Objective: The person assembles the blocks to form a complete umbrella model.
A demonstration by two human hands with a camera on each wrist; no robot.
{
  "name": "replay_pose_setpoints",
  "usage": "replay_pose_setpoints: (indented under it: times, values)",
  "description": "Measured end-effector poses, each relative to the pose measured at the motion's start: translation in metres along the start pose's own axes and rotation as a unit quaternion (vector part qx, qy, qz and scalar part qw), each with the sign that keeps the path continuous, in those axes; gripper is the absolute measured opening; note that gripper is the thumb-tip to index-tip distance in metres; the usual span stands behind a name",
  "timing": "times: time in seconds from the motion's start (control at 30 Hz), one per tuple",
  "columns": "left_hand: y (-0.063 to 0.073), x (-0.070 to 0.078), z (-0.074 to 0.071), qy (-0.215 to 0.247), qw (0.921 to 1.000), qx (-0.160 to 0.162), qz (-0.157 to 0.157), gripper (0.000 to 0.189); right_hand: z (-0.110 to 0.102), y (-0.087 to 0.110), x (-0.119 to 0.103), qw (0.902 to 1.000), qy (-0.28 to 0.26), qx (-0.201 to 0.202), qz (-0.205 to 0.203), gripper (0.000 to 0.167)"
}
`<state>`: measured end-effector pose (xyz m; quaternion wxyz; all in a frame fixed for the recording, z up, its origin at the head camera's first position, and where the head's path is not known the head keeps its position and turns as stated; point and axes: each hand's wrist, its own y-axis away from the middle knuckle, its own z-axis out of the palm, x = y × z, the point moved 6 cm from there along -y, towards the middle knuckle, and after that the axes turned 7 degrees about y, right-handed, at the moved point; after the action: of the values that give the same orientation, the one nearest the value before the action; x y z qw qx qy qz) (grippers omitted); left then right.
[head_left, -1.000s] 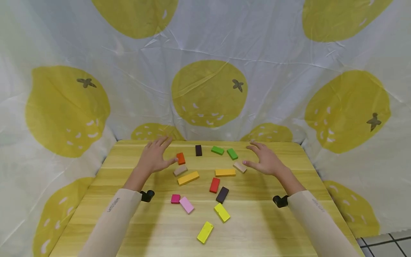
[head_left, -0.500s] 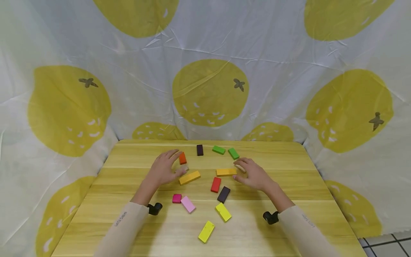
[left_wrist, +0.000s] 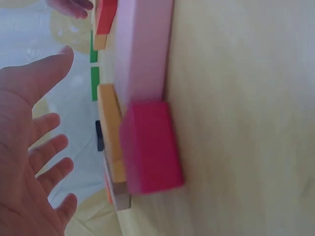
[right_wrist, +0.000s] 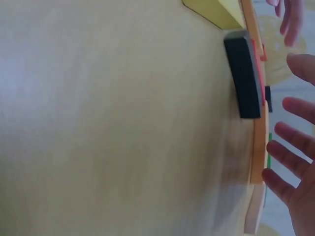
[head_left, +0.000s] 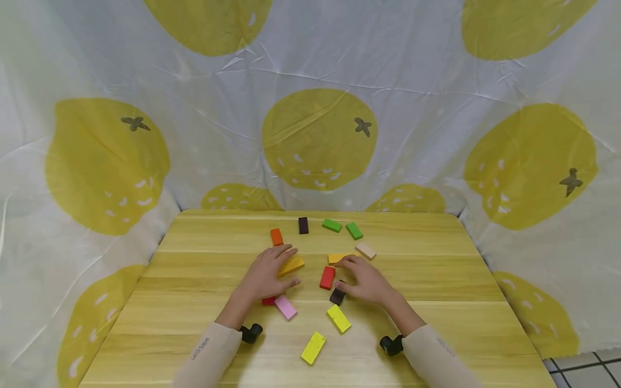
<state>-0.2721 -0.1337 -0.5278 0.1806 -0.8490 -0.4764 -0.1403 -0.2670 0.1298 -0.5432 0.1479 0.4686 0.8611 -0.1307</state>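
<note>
My left hand [head_left: 264,274] hovers over the left blocks with its fingers spread and nothing in them. An amber block [head_left: 293,266] lies partly under those fingers; a magenta block [left_wrist: 152,147] and a pink block [head_left: 285,307] lie near its wrist side. The left beige block [left_wrist: 119,194] is hidden in the head view. On the other side, my right hand [head_left: 367,281] is held above a black block [head_left: 337,296], fingers loosely extended and holding nothing. Near its fingertips are a red block [head_left: 327,277] and a second amber block [head_left: 339,258], partly covered.
Farther back lie an orange block [head_left: 276,236], a dark block [head_left: 303,225], two green blocks [head_left: 332,225] and a beige block [head_left: 366,251]. Two yellow blocks [head_left: 313,348] lie toward the front of the wooden table [head_left: 194,302]. A lemon-print cloth [head_left: 412,145] hangs behind.
Both hands have come inward and nearer the body, from beside the rear blocks to above the middle ones. The blocks appear to stay in place.
</note>
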Motion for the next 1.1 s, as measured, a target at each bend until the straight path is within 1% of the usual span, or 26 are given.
replay_pose_setpoints:
  times: [0.17,0.4,0.53,0.63,0.83,1.1]
  values:
    - [0.002,0.006,0.013,0.006,0.9999,-0.010,-0.006,0.081,0.009,-0.001,-0.011,0.9999,0.001,0.000,-0.012,0.052]
    - [0.005,0.006,0.022,0.023,0.9995,-0.012,-0.019,0.080,0.018,-0.001,-0.015,0.9999,0.013,-0.004,-0.004,0.052]
    - [0.006,0.006,0.023,0.036,0.9992,-0.001,-0.016,0.077,0.020,-0.003,-0.015,0.9999,0.014,0.007,-0.005,0.052]
    - [0.007,0.007,0.023,0.044,0.9990,0.007,-0.011,0.074,0.022,-0.005,-0.015,0.9997,0.017,0.015,-0.008,0.048]
    - [0.010,0.007,0.023,0.052,0.9986,0.002,-0.008,0.069,0.024,-0.011,-0.018,0.9994,0.010,0.031,-0.008,0.039]
    - [0.014,0.006,0.022,0.059,0.9980,-0.005,-0.023,0.068,0.026,-0.018,-0.020,0.9996,0.001,0.025,0.013,0.041]
